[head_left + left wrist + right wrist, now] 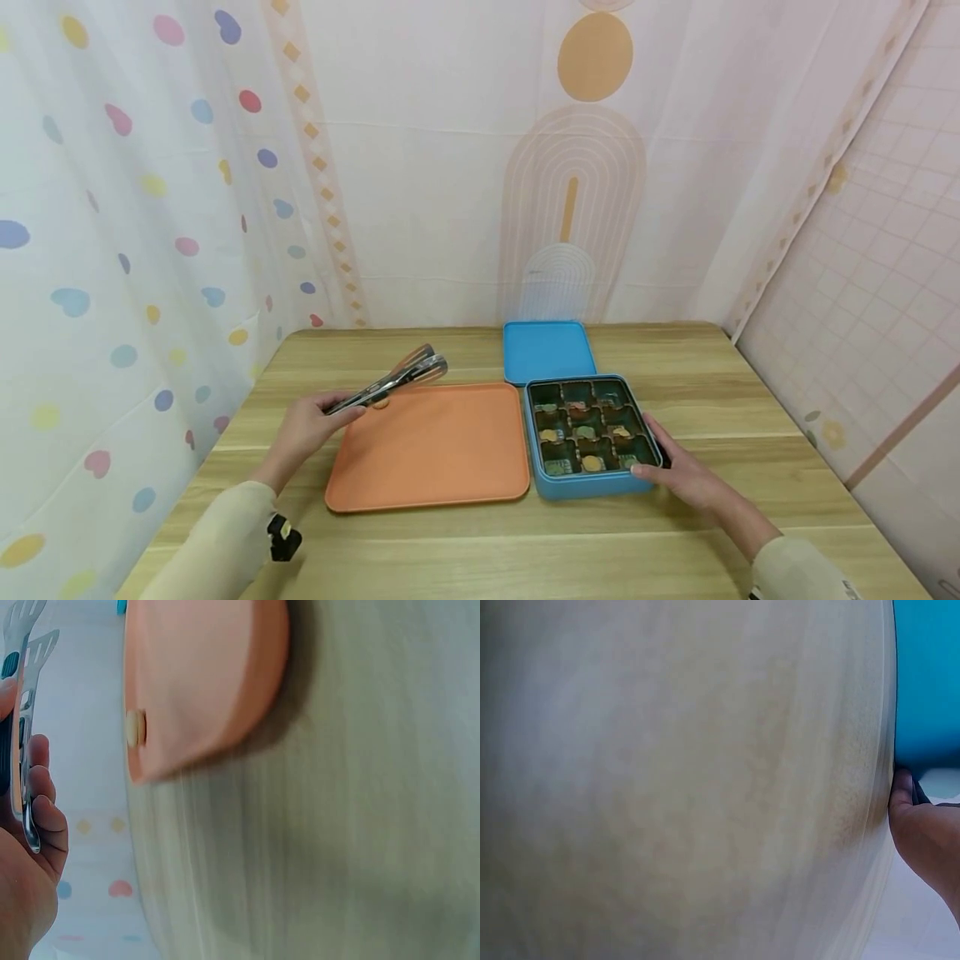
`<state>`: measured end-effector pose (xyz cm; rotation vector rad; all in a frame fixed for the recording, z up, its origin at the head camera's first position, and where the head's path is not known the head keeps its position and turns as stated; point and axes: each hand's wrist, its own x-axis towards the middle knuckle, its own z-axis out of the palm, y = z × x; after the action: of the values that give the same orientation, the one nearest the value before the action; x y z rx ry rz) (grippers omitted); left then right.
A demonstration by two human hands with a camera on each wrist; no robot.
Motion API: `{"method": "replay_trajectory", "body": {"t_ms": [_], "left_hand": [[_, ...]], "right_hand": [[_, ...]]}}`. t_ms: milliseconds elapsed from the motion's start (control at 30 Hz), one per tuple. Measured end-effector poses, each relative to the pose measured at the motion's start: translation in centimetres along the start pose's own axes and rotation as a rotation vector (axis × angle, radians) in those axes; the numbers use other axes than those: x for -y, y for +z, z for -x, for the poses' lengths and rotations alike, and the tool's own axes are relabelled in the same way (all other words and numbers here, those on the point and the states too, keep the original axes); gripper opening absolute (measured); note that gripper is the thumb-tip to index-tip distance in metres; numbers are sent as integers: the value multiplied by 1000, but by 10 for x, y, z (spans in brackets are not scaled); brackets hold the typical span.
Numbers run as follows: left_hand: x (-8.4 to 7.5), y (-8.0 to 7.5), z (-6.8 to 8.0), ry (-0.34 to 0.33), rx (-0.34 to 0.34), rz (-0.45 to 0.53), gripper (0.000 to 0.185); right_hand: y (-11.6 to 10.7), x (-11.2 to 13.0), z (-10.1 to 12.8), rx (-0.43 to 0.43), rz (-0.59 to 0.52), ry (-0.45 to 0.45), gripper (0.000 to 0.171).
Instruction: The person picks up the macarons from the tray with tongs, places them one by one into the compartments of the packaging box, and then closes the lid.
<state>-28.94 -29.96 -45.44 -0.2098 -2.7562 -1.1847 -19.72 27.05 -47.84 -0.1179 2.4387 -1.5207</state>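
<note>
My left hand holds metal tongs with dark handles over the far left part of an orange tray. In the left wrist view, the fingers wrap the tongs. Below the tongs, a small round cookie lies in the tray's far left corner, also seen as a pale disc in the left wrist view. My right hand grips the near right corner of a blue box, thumb at the front rim and fingers along the right side. Cookie-like pieces sit in the box's dark divided compartments.
A blue lid lies behind the box, near the back edge of the wooden table. The tray is just left of the box. Patterned curtains hang behind the table and along both sides.
</note>
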Motion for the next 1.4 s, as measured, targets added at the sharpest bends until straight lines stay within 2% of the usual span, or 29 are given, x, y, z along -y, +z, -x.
{"method": "replay_trajectory", "body": {"t_ms": [333,767,1100,1400], "left_hand": [[19,-18,14,-27,-36,-93,51],[39,-37,35,-75,-40,-108,50],[56,-41,51,-125,-28,-126,51],[62,-41,54,-130,-6,-189,56]], "right_hand": [[-1,-1,-2,2,-19,-19,96],[0,-3,-4,6,-4,-27,97],[0,-3,-2,2,-11,-20,97],[0,-2,-2,9,-6,-22,97]]}}
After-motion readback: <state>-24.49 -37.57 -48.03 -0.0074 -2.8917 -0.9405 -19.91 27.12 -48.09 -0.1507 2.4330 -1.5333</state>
